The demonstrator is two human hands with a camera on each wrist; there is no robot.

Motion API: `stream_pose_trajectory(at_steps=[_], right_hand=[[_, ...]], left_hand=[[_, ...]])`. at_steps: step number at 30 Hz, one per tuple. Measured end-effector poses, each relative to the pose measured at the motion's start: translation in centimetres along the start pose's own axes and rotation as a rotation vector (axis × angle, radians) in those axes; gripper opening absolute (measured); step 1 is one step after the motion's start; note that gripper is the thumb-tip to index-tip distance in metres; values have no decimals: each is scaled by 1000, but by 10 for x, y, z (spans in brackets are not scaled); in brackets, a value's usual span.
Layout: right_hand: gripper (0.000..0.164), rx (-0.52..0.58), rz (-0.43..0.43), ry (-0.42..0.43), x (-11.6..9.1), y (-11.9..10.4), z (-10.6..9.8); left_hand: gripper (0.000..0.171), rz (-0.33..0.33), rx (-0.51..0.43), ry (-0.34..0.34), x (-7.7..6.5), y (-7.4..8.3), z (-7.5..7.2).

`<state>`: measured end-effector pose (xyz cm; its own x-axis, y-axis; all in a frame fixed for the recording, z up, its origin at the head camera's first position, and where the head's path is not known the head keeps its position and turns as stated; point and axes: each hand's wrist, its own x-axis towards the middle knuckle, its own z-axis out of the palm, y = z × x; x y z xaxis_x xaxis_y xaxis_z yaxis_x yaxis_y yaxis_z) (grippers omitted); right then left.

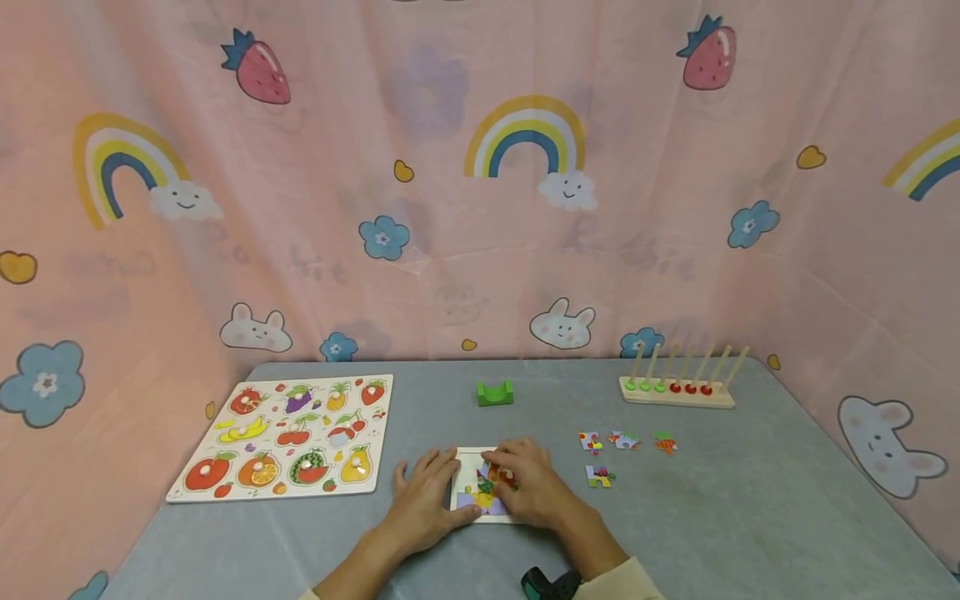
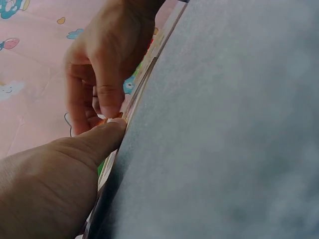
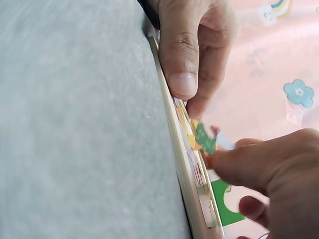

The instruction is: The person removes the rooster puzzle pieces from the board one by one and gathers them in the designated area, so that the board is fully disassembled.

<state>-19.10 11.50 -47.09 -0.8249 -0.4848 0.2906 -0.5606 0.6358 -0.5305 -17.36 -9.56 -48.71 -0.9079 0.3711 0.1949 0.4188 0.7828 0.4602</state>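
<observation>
A small jigsaw puzzle board [image 1: 467, 459] with a pale frame lies near the table's front, partly filled with colourful pieces. My left hand [image 1: 423, 504] holds its left side, the thumb [image 3: 182, 74] over the near edge and the fingers along the left edge. Above the board, my right hand [image 1: 542, 490] pinches a puzzle piece [image 3: 205, 138], which shows green and yellow and stands tilted in the right wrist view. Right-hand fingers hide the board's right part. Several loose puzzle pieces [image 1: 600, 476] lie to the right.
At left lies a fruit peg board [image 1: 327, 442]. A green curved block [image 1: 495, 394] sits behind the puzzle, and a wooden bead rack [image 1: 678, 396] with upright pegs stands back right. A dark object [image 1: 551, 585] is beside the right sleeve. Pink curtain [image 1: 450, 275] surrounds the table.
</observation>
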Motion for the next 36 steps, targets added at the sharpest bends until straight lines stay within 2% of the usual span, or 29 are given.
stream_pose_trajectory(at_steps=[4, 10, 15, 21, 26, 33, 36], right_hand=[[36, -2, 1, 7, 0, 0, -2], [42, -16, 23, -37, 0, -1, -2], [43, -35, 2, -43, 0, -2, -2], [42, -60, -52, 31, -1, -3, -8], [44, 5, -97, 93, -5, -4, -19], [46, 12, -63, 99, -13, -1, -35], [48, 21, -76, 119, -17, 1, -43]], left_hand=[[73, 2, 1, 5, 0, 0, 0], [71, 9, 6, 13, -1, 1, 0], [71, 11, 6, 18, -1, 1, -1], [71, 7, 14, 19, -1, 1, 0], [71, 5, 9, 14, -1, 1, 1], [71, 9, 11, 14, 0, 1, 1], [71, 9, 13, 17, -1, 1, 1]])
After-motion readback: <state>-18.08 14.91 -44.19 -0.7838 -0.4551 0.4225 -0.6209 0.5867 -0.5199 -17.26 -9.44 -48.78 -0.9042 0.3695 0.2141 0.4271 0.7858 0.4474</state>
